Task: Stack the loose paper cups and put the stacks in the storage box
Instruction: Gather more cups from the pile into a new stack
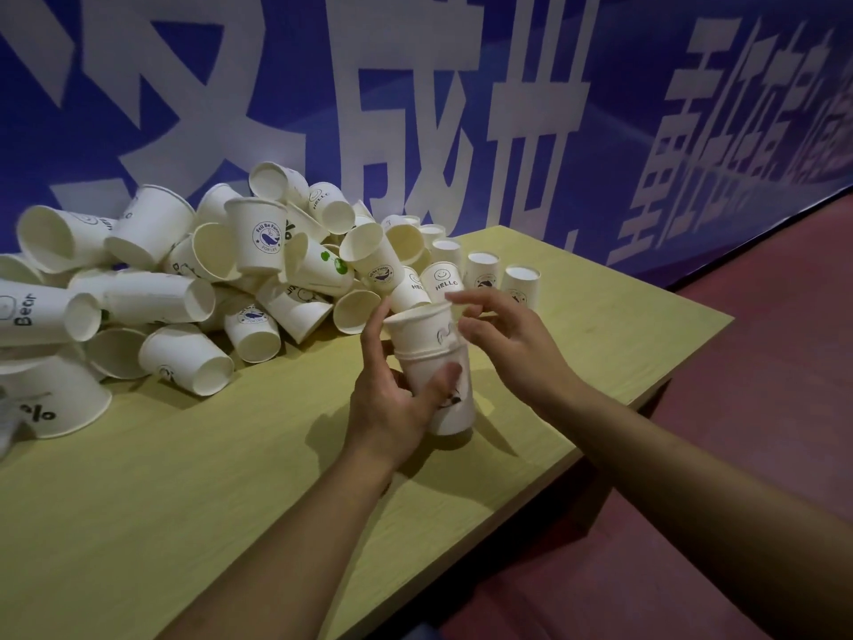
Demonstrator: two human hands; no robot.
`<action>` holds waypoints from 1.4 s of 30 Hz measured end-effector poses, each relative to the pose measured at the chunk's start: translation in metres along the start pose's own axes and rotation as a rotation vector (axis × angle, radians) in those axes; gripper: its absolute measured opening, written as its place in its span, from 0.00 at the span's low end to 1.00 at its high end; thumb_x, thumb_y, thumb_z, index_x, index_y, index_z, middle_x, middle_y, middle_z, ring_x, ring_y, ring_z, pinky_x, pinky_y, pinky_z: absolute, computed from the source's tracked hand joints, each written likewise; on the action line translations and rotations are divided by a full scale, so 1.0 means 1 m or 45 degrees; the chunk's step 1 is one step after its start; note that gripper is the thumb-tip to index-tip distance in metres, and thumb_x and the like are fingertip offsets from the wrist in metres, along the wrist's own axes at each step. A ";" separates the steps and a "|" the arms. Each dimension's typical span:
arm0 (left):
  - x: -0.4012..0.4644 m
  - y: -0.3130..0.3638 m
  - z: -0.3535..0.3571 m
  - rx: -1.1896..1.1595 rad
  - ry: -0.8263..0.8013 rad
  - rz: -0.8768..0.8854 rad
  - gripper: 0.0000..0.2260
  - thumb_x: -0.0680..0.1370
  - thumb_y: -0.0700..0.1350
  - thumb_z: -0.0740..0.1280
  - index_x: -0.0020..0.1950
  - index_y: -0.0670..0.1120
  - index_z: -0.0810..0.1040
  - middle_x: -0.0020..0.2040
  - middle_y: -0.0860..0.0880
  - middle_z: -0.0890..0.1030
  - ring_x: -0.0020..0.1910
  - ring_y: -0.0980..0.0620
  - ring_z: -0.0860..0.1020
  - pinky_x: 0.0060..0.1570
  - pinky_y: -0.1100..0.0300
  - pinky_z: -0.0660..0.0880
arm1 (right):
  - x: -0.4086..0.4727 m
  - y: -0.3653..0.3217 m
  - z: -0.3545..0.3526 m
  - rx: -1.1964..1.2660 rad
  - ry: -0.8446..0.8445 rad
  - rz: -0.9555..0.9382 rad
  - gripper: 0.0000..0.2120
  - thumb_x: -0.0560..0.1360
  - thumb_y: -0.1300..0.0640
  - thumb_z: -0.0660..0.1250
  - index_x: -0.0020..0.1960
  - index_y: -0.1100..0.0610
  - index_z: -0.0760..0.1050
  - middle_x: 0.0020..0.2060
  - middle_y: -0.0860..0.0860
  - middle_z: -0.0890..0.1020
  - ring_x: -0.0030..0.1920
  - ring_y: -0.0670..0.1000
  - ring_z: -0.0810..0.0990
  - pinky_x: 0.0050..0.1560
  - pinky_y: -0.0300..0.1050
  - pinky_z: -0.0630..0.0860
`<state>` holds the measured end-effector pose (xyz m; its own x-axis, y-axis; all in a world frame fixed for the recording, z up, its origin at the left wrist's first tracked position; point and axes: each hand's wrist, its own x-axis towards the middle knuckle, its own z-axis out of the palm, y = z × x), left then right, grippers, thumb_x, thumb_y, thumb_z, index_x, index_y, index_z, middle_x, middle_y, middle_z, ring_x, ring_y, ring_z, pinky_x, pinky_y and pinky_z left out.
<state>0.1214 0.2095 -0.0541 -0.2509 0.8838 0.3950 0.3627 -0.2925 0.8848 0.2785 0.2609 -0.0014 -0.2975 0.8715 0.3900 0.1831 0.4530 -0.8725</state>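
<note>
My left hand point(392, 399) grips a short stack of white paper cups point(431, 358), held upright just above the yellow-green table point(194, 464). Its thumb lies across the front of the lower cup. My right hand point(503, 339) is beside the stack's top cup, fingers loosely spread near the rim, holding nothing. A big heap of loose white printed cups point(194, 279) lies jumbled on the table's far left. No storage box is in view.
Several upturned cups point(482, 267) stand in a row behind my hands near the wall. A blue banner with large white characters point(415, 108) runs along the back. The table's right edge point(692, 358) drops to a dark red floor point(761, 408).
</note>
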 end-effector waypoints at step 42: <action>0.004 -0.004 -0.006 -0.004 -0.044 -0.022 0.46 0.63 0.74 0.67 0.79 0.66 0.58 0.58 0.56 0.79 0.44 0.66 0.80 0.40 0.55 0.84 | 0.030 0.003 0.002 0.095 -0.010 0.058 0.08 0.80 0.48 0.66 0.51 0.52 0.71 0.50 0.48 0.78 0.51 0.51 0.80 0.50 0.51 0.81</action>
<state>0.1136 0.2126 -0.0548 -0.2262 0.9007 0.3708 0.3554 -0.2781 0.8924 0.2686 0.2885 0.0070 -0.2978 0.8893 0.3470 0.1264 0.3970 -0.9091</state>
